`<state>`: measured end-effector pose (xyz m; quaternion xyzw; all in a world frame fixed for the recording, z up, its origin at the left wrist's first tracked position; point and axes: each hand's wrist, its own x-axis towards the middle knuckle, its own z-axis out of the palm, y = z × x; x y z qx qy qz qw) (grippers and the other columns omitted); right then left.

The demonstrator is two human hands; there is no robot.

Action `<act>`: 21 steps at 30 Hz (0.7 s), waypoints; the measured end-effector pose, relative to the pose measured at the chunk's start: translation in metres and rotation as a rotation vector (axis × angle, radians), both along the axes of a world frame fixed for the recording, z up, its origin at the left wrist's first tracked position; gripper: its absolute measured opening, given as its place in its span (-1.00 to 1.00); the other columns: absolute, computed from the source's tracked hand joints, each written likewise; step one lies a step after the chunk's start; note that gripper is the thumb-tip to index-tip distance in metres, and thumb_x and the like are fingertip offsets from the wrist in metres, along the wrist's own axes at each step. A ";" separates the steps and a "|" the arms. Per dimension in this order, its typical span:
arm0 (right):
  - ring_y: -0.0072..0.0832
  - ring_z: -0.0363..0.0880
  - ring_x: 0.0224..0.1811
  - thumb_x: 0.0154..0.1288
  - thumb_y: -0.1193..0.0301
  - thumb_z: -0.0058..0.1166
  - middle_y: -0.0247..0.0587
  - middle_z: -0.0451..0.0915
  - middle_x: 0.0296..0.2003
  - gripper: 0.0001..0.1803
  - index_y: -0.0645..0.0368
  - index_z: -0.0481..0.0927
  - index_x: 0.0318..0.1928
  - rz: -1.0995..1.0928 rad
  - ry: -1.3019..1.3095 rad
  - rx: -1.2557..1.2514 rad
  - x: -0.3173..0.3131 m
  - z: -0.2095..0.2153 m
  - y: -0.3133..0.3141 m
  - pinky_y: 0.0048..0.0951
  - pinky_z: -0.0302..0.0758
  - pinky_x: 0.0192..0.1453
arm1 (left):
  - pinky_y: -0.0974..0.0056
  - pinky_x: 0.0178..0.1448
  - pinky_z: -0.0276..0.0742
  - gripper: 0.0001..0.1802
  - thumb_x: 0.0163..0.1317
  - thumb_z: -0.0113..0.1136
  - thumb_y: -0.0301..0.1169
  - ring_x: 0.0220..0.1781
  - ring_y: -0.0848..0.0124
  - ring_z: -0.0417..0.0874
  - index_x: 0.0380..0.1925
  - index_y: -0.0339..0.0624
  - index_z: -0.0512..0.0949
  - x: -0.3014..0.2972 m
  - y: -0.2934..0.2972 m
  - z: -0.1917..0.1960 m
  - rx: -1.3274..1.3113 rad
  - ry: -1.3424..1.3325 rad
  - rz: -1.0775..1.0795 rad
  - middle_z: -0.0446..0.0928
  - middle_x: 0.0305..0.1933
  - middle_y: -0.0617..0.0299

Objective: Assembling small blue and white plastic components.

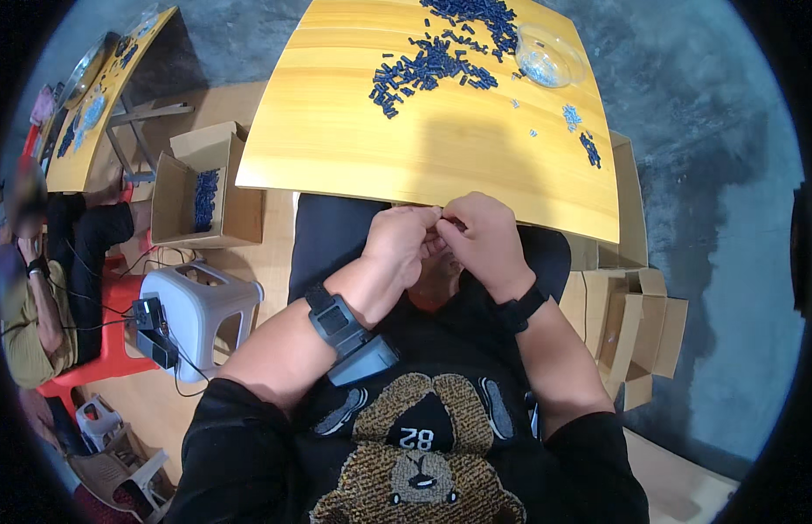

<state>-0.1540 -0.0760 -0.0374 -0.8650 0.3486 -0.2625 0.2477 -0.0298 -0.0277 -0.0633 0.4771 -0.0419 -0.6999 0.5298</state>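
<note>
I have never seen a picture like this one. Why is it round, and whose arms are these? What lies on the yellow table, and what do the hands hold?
There is no machine here. A person wears a wide fisheye camera on the head, looking down, so the picture is round and straight edges bend. The arms coming from below are that person's own.

The left hand and the right hand meet at the near edge of the wooden table. Their fingertips pinch something very small between them; it is too hidden to identify.

On the table lies a heap of small dark blue parts and a clear bowl with tiny pale pieces. On the floor to the left, a cardboard box holds more blue parts, beside a grey stool.
</note>
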 end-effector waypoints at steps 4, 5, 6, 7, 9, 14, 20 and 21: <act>-0.12 0.47 -0.43 -0.07 0.42 0.12 -0.06 0.47 -0.55 -0.85 0.24 0.48 -0.55 -0.012 0.006 0.029 0.002 0.002 -0.002 -0.20 0.42 -0.33 | 0.35 -0.32 0.45 -0.85 0.26 -0.04 -0.45 -0.36 0.41 0.54 -0.26 -0.22 0.51 -0.001 -0.003 0.010 0.019 -0.054 0.044 0.54 -0.33 0.22; -0.12 0.47 -0.43 -0.07 0.42 0.12 -0.06 0.47 -0.55 -0.85 0.24 0.48 -0.55 -0.016 0.007 0.026 0.002 0.002 0.000 -0.20 0.42 -0.33 | 0.35 -0.25 0.46 -0.85 0.24 -0.02 -0.47 -0.31 0.41 0.55 -0.23 -0.21 0.50 0.005 -0.003 0.002 -0.009 -0.038 -0.018 0.54 -0.29 0.23; -0.12 0.47 -0.43 -0.07 0.40 0.13 -0.06 0.47 -0.55 -0.84 0.24 0.49 -0.56 -0.009 0.022 0.028 0.004 0.002 -0.001 -0.21 0.42 -0.33 | 0.35 -0.25 0.46 -0.85 0.24 -0.02 -0.47 -0.31 0.41 0.55 -0.23 -0.21 0.50 0.009 -0.002 0.004 -0.015 -0.042 -0.014 0.54 -0.29 0.23; -0.12 0.48 -0.42 -0.06 0.38 0.13 -0.06 0.47 -0.55 -0.83 0.23 0.49 -0.56 0.000 0.034 0.029 0.006 0.003 -0.001 -0.22 0.42 -0.32 | 0.35 -0.22 0.47 -0.84 0.23 -0.01 -0.47 -0.28 0.41 0.55 -0.21 -0.21 0.49 0.014 0.000 0.006 -0.041 -0.030 -0.050 0.54 -0.26 0.23; -0.13 0.49 -0.43 -0.05 0.36 0.15 -0.06 0.48 -0.55 -0.81 0.23 0.49 -0.56 0.051 0.049 0.064 0.007 0.008 -0.003 -0.24 0.43 -0.33 | 0.35 -0.12 0.49 -0.82 0.22 0.02 -0.48 -0.21 0.42 0.55 -0.18 -0.19 0.48 0.029 0.006 0.007 -0.098 0.004 -0.143 0.54 -0.19 0.24; -0.33 0.52 -0.51 -0.02 0.30 0.25 -0.12 0.53 -0.56 -0.75 0.25 0.58 -0.49 0.182 0.074 0.231 -0.008 0.016 -0.011 -0.41 0.43 -0.40 | 0.33 -0.22 0.63 -0.78 0.23 0.06 -0.42 -0.26 0.28 0.65 -0.19 -0.35 0.47 0.061 0.030 0.015 -0.017 0.056 -0.156 0.58 -0.23 0.04; -0.46 0.48 -0.55 0.02 0.39 0.21 -0.20 0.53 -0.56 -0.83 0.25 0.59 -0.46 0.054 -0.070 0.241 -0.008 0.006 -0.008 -0.54 0.38 -0.45 | 0.52 -0.50 0.46 -0.86 0.29 -0.05 -0.42 -0.48 0.49 0.58 -0.29 -0.23 0.47 0.162 0.102 -0.010 -0.129 0.157 0.085 0.57 -0.44 0.20; -0.48 0.47 -0.56 0.03 0.40 0.21 -0.21 0.53 -0.57 -0.85 0.24 0.59 -0.46 0.032 -0.064 0.215 -0.006 0.003 -0.011 -0.54 0.37 -0.46 | 0.54 -0.56 0.37 -0.87 0.30 -0.09 -0.44 -0.53 0.54 0.53 -0.33 -0.24 0.44 0.179 0.112 -0.006 -0.057 0.072 0.251 0.55 -0.46 0.24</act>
